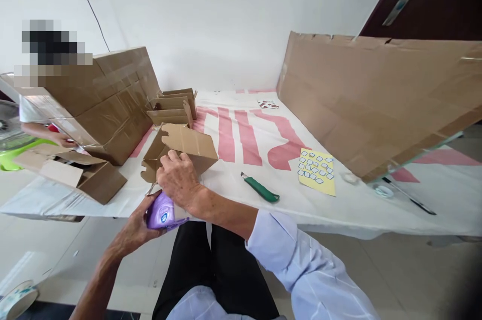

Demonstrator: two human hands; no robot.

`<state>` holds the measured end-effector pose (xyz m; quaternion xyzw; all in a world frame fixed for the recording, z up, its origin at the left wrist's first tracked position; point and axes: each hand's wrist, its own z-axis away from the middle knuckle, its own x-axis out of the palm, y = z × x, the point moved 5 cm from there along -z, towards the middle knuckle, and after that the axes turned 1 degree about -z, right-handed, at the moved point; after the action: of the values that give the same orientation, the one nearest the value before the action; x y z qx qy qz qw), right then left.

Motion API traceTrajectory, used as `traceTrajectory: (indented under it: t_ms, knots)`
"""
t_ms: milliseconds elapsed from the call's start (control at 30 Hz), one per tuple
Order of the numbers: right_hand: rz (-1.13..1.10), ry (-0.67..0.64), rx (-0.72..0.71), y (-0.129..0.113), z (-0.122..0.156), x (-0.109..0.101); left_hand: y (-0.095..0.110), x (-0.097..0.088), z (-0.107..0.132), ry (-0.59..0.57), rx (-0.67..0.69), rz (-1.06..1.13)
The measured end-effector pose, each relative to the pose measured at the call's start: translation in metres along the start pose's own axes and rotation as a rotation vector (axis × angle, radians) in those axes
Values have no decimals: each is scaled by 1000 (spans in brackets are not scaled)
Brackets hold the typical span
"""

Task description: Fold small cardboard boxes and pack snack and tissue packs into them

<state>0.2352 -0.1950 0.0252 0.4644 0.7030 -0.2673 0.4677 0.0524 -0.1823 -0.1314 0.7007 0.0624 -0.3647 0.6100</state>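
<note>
Our L hand (137, 227) has its grip pinching a purple packet (161, 212) at near edge of counter (339, 209). R hand (178, 177) touches small cardboard box (188, 146); its grip we cannot tell.

Fig. My shirt (301, 264): pale blue, long-sleeved, right cuff loose above the wrist. My trousers (226, 270): black.

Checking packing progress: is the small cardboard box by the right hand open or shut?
Open: the small cardboard box has flaps raised and spread. Right hand rests on it; left hand holds a purple packet outside.
</note>
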Motion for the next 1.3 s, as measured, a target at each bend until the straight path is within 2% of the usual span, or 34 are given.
traceTrajectory:
  t_ms: [100,200,300,367,433,533,667,867,1000,1067,1167,1233,1300]
  knots:
    - [24,-78,101,38,7,-6,5,-2,-3,12,54,-22]
    - [36,-205,275,93,24,-5,12,1,-5,11,122,-43]
    - [75,-270,463,149,50,7,22,5,-4,8,195,-70]
    - [85,-247,512,174,65,18,26,7,-5,6,222,-90]
    - [73,-144,507,189,73,27,28,8,-5,7,228,-98]
    - [33,28,453,195,66,40,28,9,-5,6,229,-92]
    - [-7,129,392,187,17,56,26,4,-4,2,225,-65]
    - [10,13,353,164,-79,91,21,-14,-7,57,188,-57]
    - [-20,-85,361,155,-114,119,15,-24,-19,146,227,-143]
    - [-53,-92,376,155,-121,126,13,-29,-31,206,247,-227]
    - [-104,3,391,159,-117,120,11,-38,-58,289,262,-378]
    - [-140,100,396,162,-102,109,13,-44,-81,344,265,-470]
    - [-189,192,388,164,-76,96,18,-47,-107,395,286,-547]
